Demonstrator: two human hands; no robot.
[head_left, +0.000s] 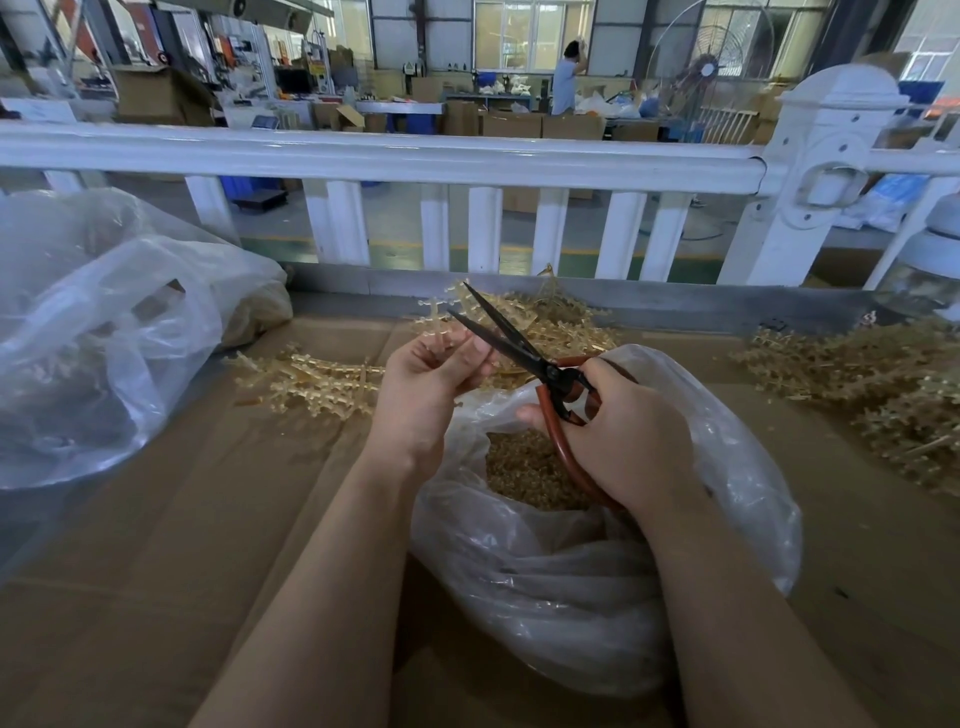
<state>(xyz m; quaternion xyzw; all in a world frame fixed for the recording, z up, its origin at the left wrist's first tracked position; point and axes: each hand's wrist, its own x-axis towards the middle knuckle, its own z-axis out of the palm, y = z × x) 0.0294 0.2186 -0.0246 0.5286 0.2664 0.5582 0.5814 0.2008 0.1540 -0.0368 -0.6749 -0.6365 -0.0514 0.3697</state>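
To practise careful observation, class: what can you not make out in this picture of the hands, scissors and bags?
Head view:
Amber sprue: mostly hidden inside the left hand.
Scissors: handles partly covered by the right hand.
Cut bits in the clear bag: too small to identify.
Left bag: contents blurred by cloudy plastic; frame edge cuts it off.

Near bag (597, 561) on cardboard (208, 519); sprue heap (311, 379) behind it, larger bag (104, 338) left
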